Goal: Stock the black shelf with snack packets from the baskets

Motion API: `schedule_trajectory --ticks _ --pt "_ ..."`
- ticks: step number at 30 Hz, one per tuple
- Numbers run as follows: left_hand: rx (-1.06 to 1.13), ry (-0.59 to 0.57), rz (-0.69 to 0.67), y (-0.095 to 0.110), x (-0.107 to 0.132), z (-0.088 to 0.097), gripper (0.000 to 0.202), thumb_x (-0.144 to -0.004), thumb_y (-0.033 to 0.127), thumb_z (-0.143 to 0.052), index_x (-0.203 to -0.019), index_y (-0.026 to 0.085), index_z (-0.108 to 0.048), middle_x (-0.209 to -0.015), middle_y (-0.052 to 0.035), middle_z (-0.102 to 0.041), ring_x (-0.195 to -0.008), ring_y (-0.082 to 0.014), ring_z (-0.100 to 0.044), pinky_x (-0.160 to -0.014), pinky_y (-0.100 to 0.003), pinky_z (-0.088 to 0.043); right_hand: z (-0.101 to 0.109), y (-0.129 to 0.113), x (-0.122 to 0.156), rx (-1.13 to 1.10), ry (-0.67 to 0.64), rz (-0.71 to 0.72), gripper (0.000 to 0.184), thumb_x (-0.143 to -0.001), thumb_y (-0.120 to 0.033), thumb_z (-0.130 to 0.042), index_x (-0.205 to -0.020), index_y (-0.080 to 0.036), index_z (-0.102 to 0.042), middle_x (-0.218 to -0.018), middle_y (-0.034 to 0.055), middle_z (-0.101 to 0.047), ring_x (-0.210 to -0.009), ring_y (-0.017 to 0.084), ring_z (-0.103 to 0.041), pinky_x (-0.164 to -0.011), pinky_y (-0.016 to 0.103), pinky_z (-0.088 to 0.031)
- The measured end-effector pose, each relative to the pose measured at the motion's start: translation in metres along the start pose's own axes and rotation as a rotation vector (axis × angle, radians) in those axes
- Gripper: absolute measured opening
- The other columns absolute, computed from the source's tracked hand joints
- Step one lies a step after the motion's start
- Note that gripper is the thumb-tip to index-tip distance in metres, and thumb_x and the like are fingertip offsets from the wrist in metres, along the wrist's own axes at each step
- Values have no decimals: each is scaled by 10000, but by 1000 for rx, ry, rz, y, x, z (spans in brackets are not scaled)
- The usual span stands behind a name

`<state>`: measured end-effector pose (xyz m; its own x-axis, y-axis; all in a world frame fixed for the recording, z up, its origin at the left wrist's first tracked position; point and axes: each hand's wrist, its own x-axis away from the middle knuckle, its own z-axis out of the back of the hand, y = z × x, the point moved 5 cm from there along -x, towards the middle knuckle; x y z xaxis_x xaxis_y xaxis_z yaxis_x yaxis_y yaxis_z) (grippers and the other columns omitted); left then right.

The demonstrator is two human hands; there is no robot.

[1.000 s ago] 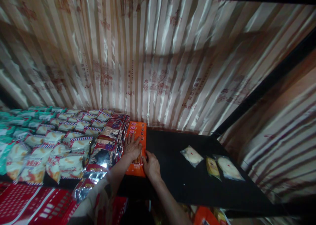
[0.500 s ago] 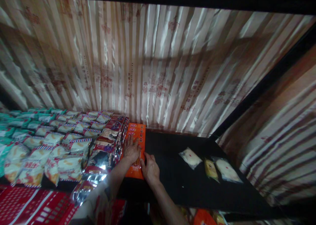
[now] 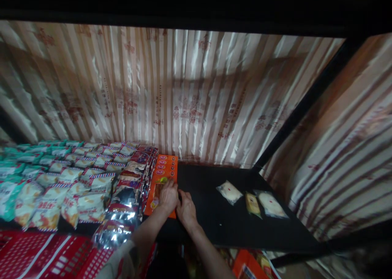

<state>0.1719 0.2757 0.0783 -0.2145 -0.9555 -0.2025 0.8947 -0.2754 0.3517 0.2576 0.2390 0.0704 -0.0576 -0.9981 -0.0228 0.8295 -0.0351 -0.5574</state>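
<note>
A flat orange snack packet (image 3: 165,164), printed with round logos, lies on the black shelf (image 3: 202,226). My left hand (image 3: 169,198) rests over its lower right part, fingers bent together at the right edge. Against that same edge is my right hand (image 3: 186,209), its fingers curled and the thumb side touching the packet. Whatever lies beneath the fingertips is hidden. Left of the orange packet, shiny dark red and silver packets (image 3: 127,193) overlap in a row.
White snack bags (image 3: 88,207) and green bags (image 3: 9,195) fill the shelf's left part. At right lie a clear-wrapped pale item (image 3: 229,192), a small yellow packet (image 3: 252,205) and another pale wrapped item (image 3: 271,204). A red basket (image 3: 39,254) stands below left. Pleated cloth (image 3: 190,95) hangs behind.
My left hand has slid down and toward the packet's right edge, its spread fingers drawing together. More of the orange packet shows. The view has shifted slightly.
</note>
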Motion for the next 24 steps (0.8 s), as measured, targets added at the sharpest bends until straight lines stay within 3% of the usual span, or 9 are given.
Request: schedule_trajectory --ticks 6,15,20,24 --pt "117 4 8 31 31 -4 329 -830 78 -366 -998 120 -646 -1009 -91 -649 -1024 -209 -556 -925 -310 -438 8 21 21 -59 59 109 346 -812 -89 -415 -1077 -140 -632 -982 111 -645 -897 183 -621 -794 240 -452" --pt "198 31 -89 81 92 -10 331 -821 64 -374 -1030 112 -626 -1025 -100 -638 -990 -209 -553 -918 -340 -455 32 60 79 -113 87 221 260 -818 -133 -424 -912 -168 -664 -805 71 -631 -746 162 -584 -717 254 -459" --pt "272 61 -150 112 141 -34 372 -822 98 -369 -1106 138 -606 -1083 -98 -635 -1014 -206 -558 -936 -341 -459 46 95 122 -103 40 240 279 -863 -194 -387 -827 -190 -664 -782 65 -614 -738 164 -562 -726 268 -462" --pt "299 48 -168 133 183 -70 428 -810 100 -352 -1179 82 -568 -1136 -143 -622 -1078 -214 -555 -973 -350 -437 48 129 153 14 -154 207 300 -874 -200 -376 -924 -191 -672 -892 88 -651 -830 181 -587 -801 297 -464"
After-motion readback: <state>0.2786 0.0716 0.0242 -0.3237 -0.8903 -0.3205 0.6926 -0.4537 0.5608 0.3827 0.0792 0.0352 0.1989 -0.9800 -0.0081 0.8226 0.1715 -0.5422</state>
